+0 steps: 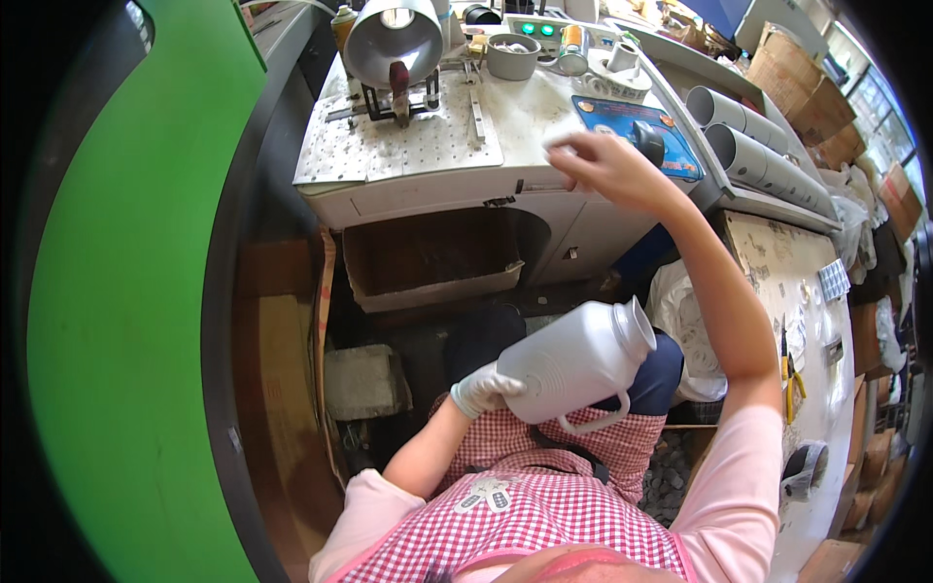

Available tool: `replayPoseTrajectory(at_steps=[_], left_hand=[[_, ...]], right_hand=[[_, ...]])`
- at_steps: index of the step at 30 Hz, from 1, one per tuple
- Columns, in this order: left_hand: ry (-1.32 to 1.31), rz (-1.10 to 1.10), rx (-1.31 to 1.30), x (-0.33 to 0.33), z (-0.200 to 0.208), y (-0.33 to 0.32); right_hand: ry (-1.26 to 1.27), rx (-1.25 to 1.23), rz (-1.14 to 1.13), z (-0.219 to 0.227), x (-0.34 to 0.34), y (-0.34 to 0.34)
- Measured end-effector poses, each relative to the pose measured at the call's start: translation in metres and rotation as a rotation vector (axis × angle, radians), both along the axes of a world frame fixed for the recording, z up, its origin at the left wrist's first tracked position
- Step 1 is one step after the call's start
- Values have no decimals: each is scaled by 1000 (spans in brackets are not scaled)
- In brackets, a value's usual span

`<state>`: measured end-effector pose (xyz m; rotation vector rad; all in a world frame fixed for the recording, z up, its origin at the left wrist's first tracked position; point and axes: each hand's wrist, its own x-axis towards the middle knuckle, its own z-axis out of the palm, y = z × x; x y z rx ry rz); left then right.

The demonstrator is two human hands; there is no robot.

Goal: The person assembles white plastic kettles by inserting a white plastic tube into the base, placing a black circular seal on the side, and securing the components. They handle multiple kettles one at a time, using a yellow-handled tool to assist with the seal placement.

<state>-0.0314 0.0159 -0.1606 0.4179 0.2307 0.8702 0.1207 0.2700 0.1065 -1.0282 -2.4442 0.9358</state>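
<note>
My left hand (489,391), in a white glove, grips the base end of a light grey jug (573,360) that lies tilted over my lap. The jug's open mouth points to the upper right, and its loop handle (601,418) hangs on the near side. My bare right hand (610,167) is raised over the front edge of the workbench, its fingers curled and partly blurred. A whitish bit shows at its fingertips, too smeared to name. Just beyond that hand lie a blue printed mat (682,146) and a round black knob-like piece (646,143).
On the bench (535,160), a grey cylinder (393,49) stands over a perforated plate (389,151). Further back are a grey bowl (513,58), a can (573,49) and a tape roll (617,83). Grey tubes (763,160) lie at right; yellow-handled pliers (792,374) rest on the side table.
</note>
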Motion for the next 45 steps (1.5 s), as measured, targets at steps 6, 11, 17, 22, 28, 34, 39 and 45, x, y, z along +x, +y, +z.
replayPoseTrajectory(at_steps=[6, 11, 17, 22, 28, 34, 39, 45], left_hand=[[144, -17, -15, -7, -17, -4], [139, -25, -50, -8, -6, -1], [129, -15, -38, -15, 3, 4], [188, -7, -74, -17, 14, 5], [154, -24, -126, -13, 9, 5], [258, 4, -142, 1, 3, 8], [315, 50, -146, 8, -6, 8], [346, 82, -129, 14, -12, 10]], right_hand=[[10, 603, -94, 10, -173, 129], [-116, 751, -71, 15, -251, 183], [191, 833, -402, -2, -178, 150], [133, 1107, -391, -14, -5, 50], [-80, 1058, -462, -29, 128, -70], [-309, 982, -532, -38, 208, -148], [-401, 925, -584, -42, 255, -190], [-430, 933, -647, -45, 290, -221]])
